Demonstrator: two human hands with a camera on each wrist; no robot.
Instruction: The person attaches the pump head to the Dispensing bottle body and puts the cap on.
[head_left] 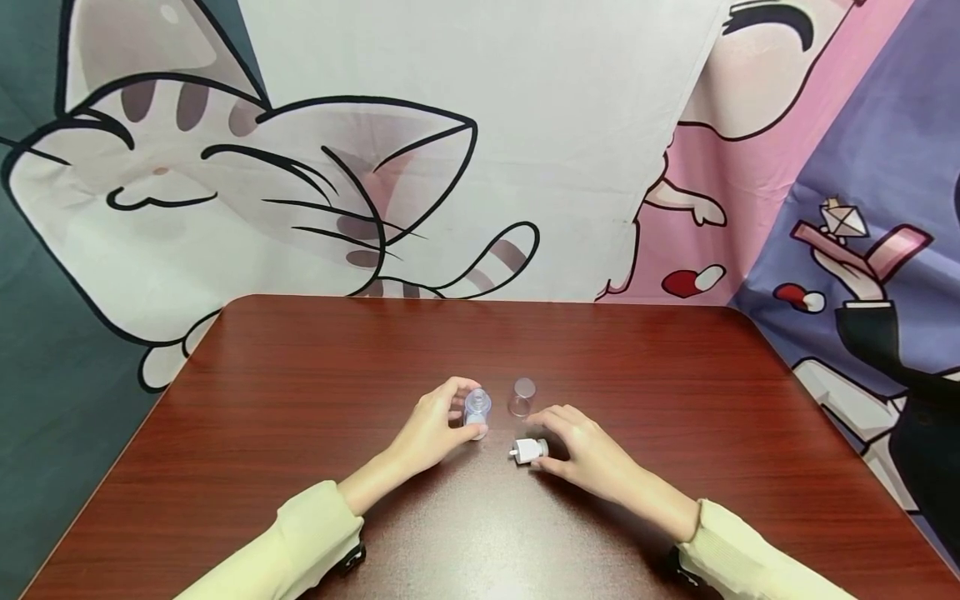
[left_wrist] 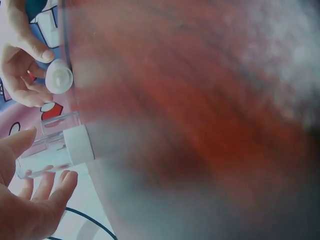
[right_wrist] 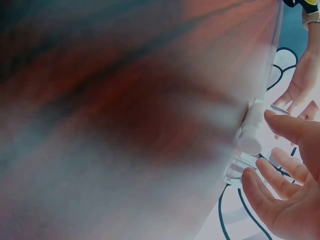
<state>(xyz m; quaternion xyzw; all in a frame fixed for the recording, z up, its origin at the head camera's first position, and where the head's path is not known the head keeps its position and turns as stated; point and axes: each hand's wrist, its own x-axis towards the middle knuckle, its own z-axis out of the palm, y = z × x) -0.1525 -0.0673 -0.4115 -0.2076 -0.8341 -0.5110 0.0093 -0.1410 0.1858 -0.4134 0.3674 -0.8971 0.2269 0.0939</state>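
A small clear bottle (head_left: 477, 410) with an open neck stands on the table, and my left hand (head_left: 437, 421) curves loosely round it. In the left wrist view, the bottle's white base (left_wrist: 79, 144) lies between the spread thumb and fingers, with a gap showing at the thumb. Beside my right hand (head_left: 581, 446) a white nozzle top (head_left: 528, 451) lies on its side, its tip pointing left. The right thumb and fingers are spread about it, thumb tip right at its near end. Behind stands a clear cap (head_left: 522, 397), close to the right fingertips.
The brown wooden table (head_left: 337, 358) extends round both hands, with rounded corners at its far edge. A cloth backdrop (head_left: 562, 150) with cartoon cats and figures hangs behind it. Pale yellow sleeves (head_left: 315, 529) cover both forearms.
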